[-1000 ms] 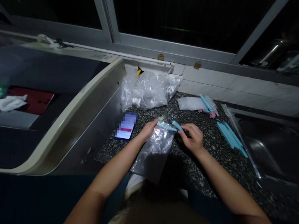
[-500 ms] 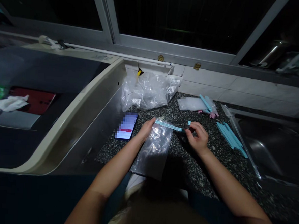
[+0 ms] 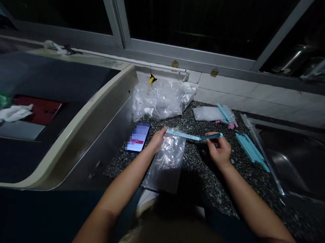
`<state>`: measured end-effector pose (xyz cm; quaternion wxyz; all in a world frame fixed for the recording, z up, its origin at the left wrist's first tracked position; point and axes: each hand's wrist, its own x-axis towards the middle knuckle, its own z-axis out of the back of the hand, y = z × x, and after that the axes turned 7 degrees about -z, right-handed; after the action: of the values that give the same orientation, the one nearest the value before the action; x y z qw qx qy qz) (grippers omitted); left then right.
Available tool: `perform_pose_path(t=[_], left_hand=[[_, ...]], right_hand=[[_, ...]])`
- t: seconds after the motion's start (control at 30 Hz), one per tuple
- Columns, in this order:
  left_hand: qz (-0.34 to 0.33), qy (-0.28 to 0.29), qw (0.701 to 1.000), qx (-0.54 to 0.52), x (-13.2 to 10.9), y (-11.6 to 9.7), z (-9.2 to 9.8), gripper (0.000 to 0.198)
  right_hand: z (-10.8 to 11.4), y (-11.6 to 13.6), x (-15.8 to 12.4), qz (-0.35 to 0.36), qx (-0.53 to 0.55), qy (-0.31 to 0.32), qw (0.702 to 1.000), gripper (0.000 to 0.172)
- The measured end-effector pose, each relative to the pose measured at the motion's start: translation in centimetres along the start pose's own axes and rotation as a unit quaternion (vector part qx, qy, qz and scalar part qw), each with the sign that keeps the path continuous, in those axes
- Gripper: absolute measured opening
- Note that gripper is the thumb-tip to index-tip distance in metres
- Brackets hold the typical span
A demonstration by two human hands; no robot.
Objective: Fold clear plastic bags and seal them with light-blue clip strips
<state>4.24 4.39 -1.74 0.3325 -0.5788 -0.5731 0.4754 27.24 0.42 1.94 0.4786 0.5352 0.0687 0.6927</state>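
A light blue hinged bag clip is spread wide, its two long arms meeting at a bend in the middle. My left hand is closed on the clip's left end, together with the top edge of a clear plastic bag. The bag hangs down below the clip's left arm. At the other end, my right hand pinches the clip's right arm, which slants up from the bend. Several similar blue clips lie on the counter to the right of my right hand.
A lit phone lies left of my left hand. Crumpled clear plastic is heaped by the wall. Behind my hands, a flat packet has blue and pink clips by it. A metal sink is at right, a washing machine at left.
My right hand has shifted slightly right, swinging the clip's right arm out so that it now shows at full length. My left hand has moved slightly left, still holding clip and bag.
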Motion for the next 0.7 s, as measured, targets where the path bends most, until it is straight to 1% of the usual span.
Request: perform_pose_path(t=[0.13, 0.3, 0.43, 0.53, 0.7], left_hand=[[-0.003, -0.014, 1.0, -0.01, 0.3, 0.2, 0.2, 0.036], [0.017, -0.031, 0.999, -0.042, 0.1, -0.2, 0.1, 0.028], [0.036, -0.054, 0.997, -0.046, -0.2, -0.9, -0.1, 0.026], [0.05, -0.057, 0.995, -0.06, -0.4, -1.3, -0.3, 0.024], [0.072, -0.063, 0.992, -0.08, -0.6, -1.8, -0.4, 0.024]], right_hand=[[-0.1, -0.6, -0.1, -0.057, 0.063, -0.017, 0.996, 0.015], [-0.2, -0.8, 0.1, -0.124, 0.158, -0.047, 0.978, 0.018], [0.0, -0.6, 0.3, -0.153, 0.175, -0.049, 0.971, 0.02], [0.1, -0.5, 0.4, -0.176, 0.19, -0.046, 0.965, 0.022], [-0.1, -1.5, 0.3, -0.211, 0.222, -0.05, 0.951, 0.024]])
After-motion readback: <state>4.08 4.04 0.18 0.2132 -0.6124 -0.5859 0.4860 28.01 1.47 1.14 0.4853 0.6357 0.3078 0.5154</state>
